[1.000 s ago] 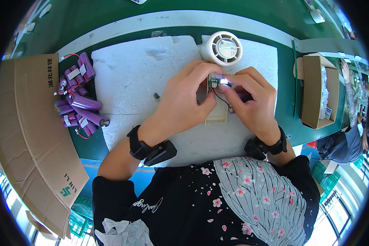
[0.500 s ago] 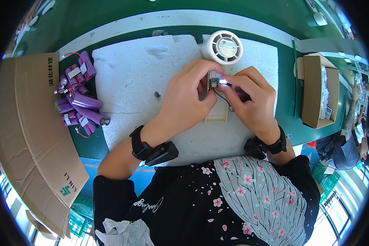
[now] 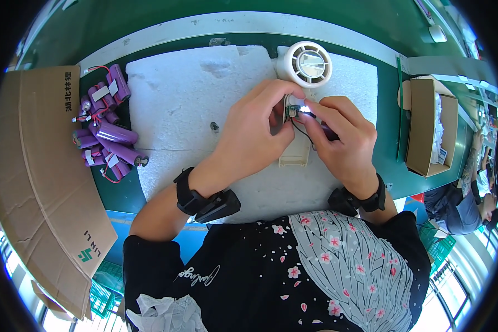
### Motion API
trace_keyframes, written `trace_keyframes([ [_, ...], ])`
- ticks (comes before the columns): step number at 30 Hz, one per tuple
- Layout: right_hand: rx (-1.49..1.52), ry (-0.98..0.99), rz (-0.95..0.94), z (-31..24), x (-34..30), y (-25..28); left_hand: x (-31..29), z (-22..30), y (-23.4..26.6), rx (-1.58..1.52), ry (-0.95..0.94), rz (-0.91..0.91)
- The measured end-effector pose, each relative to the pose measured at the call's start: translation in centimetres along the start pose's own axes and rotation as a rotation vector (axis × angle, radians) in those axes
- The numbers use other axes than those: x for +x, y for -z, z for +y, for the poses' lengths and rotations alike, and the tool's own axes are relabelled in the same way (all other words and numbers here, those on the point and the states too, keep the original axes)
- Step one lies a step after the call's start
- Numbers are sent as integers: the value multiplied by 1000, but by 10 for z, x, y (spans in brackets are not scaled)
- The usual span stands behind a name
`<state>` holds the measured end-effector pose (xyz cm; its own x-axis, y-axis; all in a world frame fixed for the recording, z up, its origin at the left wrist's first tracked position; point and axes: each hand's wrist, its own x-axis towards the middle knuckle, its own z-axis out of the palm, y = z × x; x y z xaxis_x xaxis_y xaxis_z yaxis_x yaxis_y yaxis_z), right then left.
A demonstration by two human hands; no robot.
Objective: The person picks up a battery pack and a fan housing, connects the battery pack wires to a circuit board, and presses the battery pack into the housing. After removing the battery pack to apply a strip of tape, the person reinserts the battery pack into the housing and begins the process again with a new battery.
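A cream handheld fan (image 3: pixel 303 65) lies with its slotted round head away from me and its handle (image 3: pixel 295 154) toward me. In the handle a small green circuit board (image 3: pixel 291 112) shows, with a bright white light at its right side. My left hand (image 3: pixel 252 130) is closed around the upper handle, thumb and fingers on either side of the board. My right hand (image 3: pixel 344 135) is closed, index finger and thumb together beside the light; what sits between their tips is hard to make out. A purple battery (image 3: pixel 330 131) shows partly within that hand. A thin dark wire (image 3: pixel 303 131) hangs below the board.
White foam sheets (image 3: pixel 174 105) cover the green table under the work. Purple wired batteries (image 3: pixel 113 133) are heaped at the left, beside a large cardboard box (image 3: pixel 41 177). An open carton (image 3: pixel 421 127) with white contents stands at the right. Another person (image 3: pixel 465 213) is at the far right.
Both hands stay at the board with nearly the same grip. The white light looks a little smaller, and the fan shows slightly farther right in view.
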<state>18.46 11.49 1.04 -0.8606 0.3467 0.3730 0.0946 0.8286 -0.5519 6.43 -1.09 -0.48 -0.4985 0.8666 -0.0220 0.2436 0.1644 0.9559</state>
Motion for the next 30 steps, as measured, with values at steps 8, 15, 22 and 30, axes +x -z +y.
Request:
trace_keyframes([
  [8,-40,-1,-30,-1,1,1,1,-2,4,-35,-34,-35],
  [15,-64,-9,-75,-2,2,4,2,-3,8,-123,-19,-87],
  [22,-31,-2,-22,1,1,0,1,-2,2,-115,29,-21],
  [30,150,-220,-27,-2,4,-1,2,-3,2,-54,-135,16],
])
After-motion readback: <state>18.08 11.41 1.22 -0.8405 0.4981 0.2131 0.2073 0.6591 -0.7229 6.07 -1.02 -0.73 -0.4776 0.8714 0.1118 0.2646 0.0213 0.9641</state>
